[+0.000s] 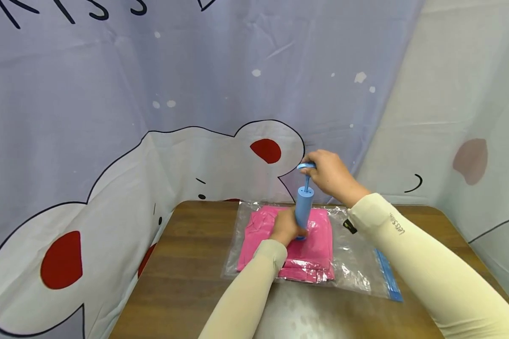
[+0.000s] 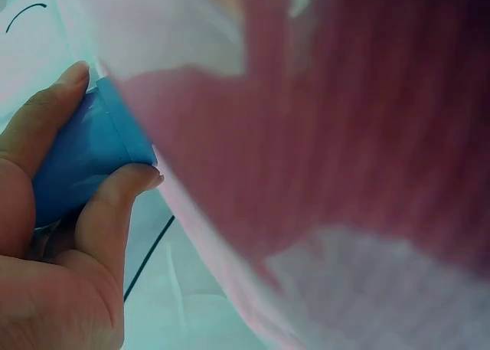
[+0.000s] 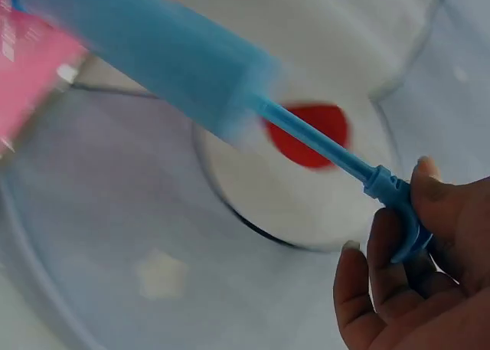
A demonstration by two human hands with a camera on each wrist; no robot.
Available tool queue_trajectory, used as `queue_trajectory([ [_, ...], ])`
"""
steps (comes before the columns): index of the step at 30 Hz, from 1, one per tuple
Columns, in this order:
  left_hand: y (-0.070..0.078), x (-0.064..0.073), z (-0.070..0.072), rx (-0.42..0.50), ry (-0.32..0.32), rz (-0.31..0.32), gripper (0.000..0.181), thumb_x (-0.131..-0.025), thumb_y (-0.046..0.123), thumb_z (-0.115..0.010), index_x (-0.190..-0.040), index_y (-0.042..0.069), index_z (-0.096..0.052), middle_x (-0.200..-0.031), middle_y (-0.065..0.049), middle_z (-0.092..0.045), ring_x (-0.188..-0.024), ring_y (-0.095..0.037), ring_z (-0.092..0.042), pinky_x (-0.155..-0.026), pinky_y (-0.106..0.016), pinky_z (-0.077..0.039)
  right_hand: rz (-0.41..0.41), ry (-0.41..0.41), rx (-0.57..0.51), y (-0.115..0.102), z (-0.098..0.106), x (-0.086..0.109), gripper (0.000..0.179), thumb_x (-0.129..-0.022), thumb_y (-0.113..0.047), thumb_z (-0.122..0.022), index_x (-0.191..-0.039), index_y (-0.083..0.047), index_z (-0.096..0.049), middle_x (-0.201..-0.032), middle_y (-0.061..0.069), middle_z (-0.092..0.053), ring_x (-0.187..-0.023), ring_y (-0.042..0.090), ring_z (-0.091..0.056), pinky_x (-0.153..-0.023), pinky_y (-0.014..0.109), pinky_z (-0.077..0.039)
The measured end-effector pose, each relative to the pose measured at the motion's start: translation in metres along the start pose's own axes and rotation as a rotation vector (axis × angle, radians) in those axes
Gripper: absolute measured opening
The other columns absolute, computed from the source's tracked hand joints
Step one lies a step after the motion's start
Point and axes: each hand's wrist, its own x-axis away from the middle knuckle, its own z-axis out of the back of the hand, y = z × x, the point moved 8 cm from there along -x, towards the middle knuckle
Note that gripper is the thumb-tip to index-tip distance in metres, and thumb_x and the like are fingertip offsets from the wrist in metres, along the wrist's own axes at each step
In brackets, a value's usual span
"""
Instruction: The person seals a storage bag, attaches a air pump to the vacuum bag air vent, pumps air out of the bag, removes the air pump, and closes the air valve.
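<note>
A blue hand pump [image 1: 304, 207] stands almost upright over a clear storage bag [image 1: 352, 263] lying flat on the table. Inside the bag is folded pink clothing [image 1: 254, 235]. My left hand [image 1: 286, 226] grips the lower end of the pump's barrel, with thumb and fingers around the base in the left wrist view. Above it, my right hand [image 1: 328, 172] holds the curved pump handle [image 3: 413, 231], its fingers curled about it. Part of the thin rod [image 3: 314, 142] shows between barrel and handle. The pump's foot meets the bag over the pink clothing.
The brown wooden table [image 1: 186, 282] extends to both sides of the bag. A blue strip [image 1: 389, 275] edges the bag's right end, and a small black label [image 1: 349, 226] lies near its upper right. A printed curtain [image 1: 195, 94] hangs close behind the table.
</note>
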Motion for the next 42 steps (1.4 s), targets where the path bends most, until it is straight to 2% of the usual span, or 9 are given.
queue_trajectory([
  [6,-0.002,0.002,-0.005,-0.017,-0.042,-0.016,0.067,-0.060,0.030,-0.113,-0.117,0.021,-0.079,-0.099,0.002,-0.084,-0.083,-0.014,-0.073,-0.084,-0.037,-0.065,-0.044,-0.002,-0.010,0.024,-0.047,0.025,0.020,-0.105,-0.012,-0.080,-0.120,0.001,-0.080,-0.120,0.021,-0.078,-0.113,0.042,-0.074,-0.102,0.056,-0.063],
  [10,-0.001,0.004,-0.002,-0.025,-0.014,-0.039,0.069,-0.057,0.030,-0.114,-0.117,0.022,-0.079,-0.100,0.003,-0.084,-0.084,-0.013,-0.074,-0.085,-0.036,-0.065,-0.037,0.058,-0.047,0.027,-0.050,0.030,0.019,-0.107,-0.009,-0.078,-0.122,0.003,-0.079,-0.119,0.021,-0.076,-0.111,0.042,-0.074,-0.100,0.056,-0.063],
  [16,0.002,0.003,0.001,-0.034,-0.001,-0.040,0.071,-0.057,0.028,-0.114,-0.118,0.022,-0.079,-0.103,0.001,-0.086,-0.088,-0.016,-0.077,-0.089,-0.039,-0.067,-0.006,0.054,-0.049,0.023,-0.044,0.027,0.018,-0.106,-0.007,-0.077,-0.120,0.004,-0.080,-0.116,0.023,-0.078,-0.110,0.043,-0.073,-0.100,0.056,-0.063],
  [21,0.001,0.002,0.000,-0.001,-0.012,-0.002,0.069,-0.060,0.024,-0.113,-0.120,0.022,-0.080,-0.108,0.000,-0.087,-0.097,-0.020,-0.081,-0.098,-0.042,-0.067,0.013,0.049,-0.060,0.012,-0.010,0.013,0.019,-0.108,-0.008,-0.074,-0.122,0.004,-0.081,-0.116,0.023,-0.078,-0.111,0.042,-0.072,-0.101,0.056,-0.061],
  [22,0.009,0.007,0.006,-0.012,-0.001,0.001,0.070,-0.059,0.023,-0.113,-0.120,0.020,-0.080,-0.109,-0.002,-0.087,-0.101,-0.022,-0.081,-0.101,-0.042,-0.067,0.018,0.054,-0.060,0.008,0.001,0.009,0.020,-0.109,-0.009,-0.073,-0.123,0.004,-0.081,-0.117,0.023,-0.077,-0.112,0.042,-0.072,-0.102,0.056,-0.060],
  [28,0.012,0.012,0.010,-0.007,0.000,0.004,0.074,-0.054,0.022,-0.114,-0.120,0.020,-0.081,-0.110,-0.002,-0.088,-0.101,-0.021,-0.081,-0.102,-0.042,-0.066,0.045,0.160,-0.050,-0.021,0.076,-0.009,0.023,-0.112,-0.012,-0.070,-0.126,0.003,-0.081,-0.117,0.025,-0.076,-0.112,0.041,-0.069,-0.101,0.056,-0.057],
  [32,0.004,0.007,0.003,-0.010,-0.015,-0.002,0.078,-0.053,0.023,-0.115,-0.124,0.023,-0.081,-0.113,-0.001,-0.088,-0.104,-0.021,-0.082,-0.102,-0.043,-0.067,0.033,0.171,-0.041,-0.029,0.093,-0.011,0.024,-0.114,-0.014,-0.068,-0.129,0.001,-0.080,-0.119,0.025,-0.075,-0.112,0.041,-0.068,-0.100,0.055,-0.056],
  [37,0.003,0.004,0.000,-0.021,-0.036,0.003,0.078,-0.054,0.025,-0.115,-0.124,0.025,-0.080,-0.114,0.000,-0.088,-0.105,-0.021,-0.081,-0.103,-0.044,-0.067,0.017,0.102,-0.029,-0.019,0.071,-0.008,0.025,-0.112,-0.013,-0.071,-0.131,0.001,-0.079,-0.125,0.027,-0.076,-0.120,0.044,-0.070,-0.108,0.060,-0.056],
  [42,0.002,0.002,0.000,-0.037,-0.017,0.002,0.077,-0.055,0.027,-0.115,-0.123,0.024,-0.080,-0.113,0.001,-0.088,-0.103,-0.020,-0.082,-0.102,-0.042,-0.067,0.033,0.031,-0.013,-0.001,0.020,0.002,0.024,-0.107,-0.013,-0.078,-0.126,0.002,-0.081,-0.123,0.025,-0.080,-0.114,0.044,-0.073,-0.103,0.058,-0.060],
])
